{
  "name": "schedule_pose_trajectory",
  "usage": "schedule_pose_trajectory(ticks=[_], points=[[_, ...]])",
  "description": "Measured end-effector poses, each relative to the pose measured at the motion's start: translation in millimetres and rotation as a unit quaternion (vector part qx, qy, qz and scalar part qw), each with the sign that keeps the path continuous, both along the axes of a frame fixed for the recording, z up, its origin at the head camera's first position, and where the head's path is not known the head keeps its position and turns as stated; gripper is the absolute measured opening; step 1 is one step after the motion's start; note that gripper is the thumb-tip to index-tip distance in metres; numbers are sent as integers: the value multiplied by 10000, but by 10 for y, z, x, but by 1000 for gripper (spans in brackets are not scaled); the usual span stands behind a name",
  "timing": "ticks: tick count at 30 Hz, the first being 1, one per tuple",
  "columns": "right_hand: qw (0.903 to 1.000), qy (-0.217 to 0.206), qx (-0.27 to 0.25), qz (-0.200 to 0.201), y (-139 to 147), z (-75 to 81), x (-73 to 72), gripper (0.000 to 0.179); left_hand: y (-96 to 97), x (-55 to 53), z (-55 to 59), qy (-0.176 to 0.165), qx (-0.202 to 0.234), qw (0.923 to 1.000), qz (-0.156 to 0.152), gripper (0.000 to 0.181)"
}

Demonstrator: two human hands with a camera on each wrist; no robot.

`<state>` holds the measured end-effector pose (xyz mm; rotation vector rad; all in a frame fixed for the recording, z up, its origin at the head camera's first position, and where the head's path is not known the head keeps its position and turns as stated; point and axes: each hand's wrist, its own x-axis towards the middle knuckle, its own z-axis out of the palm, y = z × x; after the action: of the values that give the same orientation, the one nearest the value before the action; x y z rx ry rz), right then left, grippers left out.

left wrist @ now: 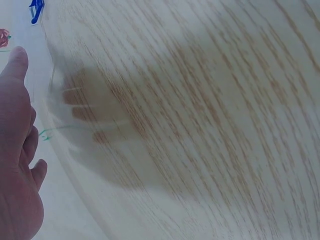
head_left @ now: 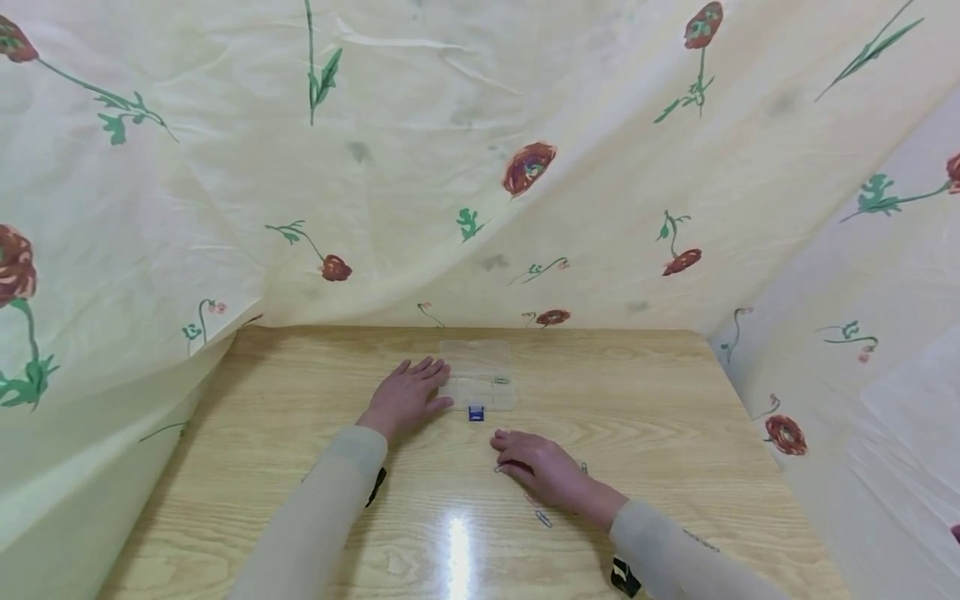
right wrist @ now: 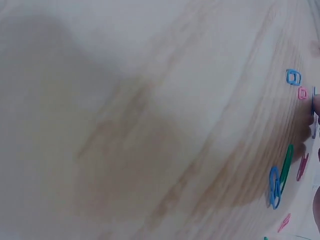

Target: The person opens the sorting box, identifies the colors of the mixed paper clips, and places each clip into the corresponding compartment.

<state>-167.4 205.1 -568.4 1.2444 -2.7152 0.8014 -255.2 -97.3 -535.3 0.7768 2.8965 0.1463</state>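
A clear plastic compartment box (head_left: 481, 406), its lid (head_left: 475, 357) raised toward the back, lies on the table with a blue latch (head_left: 476, 414) at its front. My left hand (head_left: 408, 395), fingers spread, rests at the box's left edge. Inside a right-hand compartment sits a green paper clip (head_left: 501, 381). Nearer to me, my right hand (head_left: 542, 468) pinches a small paper clip (head_left: 498, 469) at thumb and fingertips. Around that hand lie loose clips: a blue one (right wrist: 274, 187), a green one (right wrist: 286, 167) and a dark pink one (right wrist: 302, 167).
More clips, among them a square blue one (right wrist: 293, 77) and a pink one (right wrist: 284, 222), are scattered on the wood-grain table (head_left: 300, 367). A flowered cloth (head_left: 420, 167) hangs behind the table and along both sides.
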Motion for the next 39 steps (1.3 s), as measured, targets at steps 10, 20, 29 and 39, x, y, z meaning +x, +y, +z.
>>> schedule_pose_trajectory(ticks=[10,20,29,39], points=[[9977,-500,-294,-351,-25,-20,47,11,2,5,16,111,-51,9999,-22,73],[9920,-1145,-147,-519,-85,32,52,9,-5,-2,25,95,-70,9999,-7,73],[9953,-863,-33,-432,-88,-1,66,9,-5,27,27,42,65,10000,-13,73],[9935,1116,-185,-139,-62,-133,50,19,-9,15,22,106,79,9999,-57,73]])
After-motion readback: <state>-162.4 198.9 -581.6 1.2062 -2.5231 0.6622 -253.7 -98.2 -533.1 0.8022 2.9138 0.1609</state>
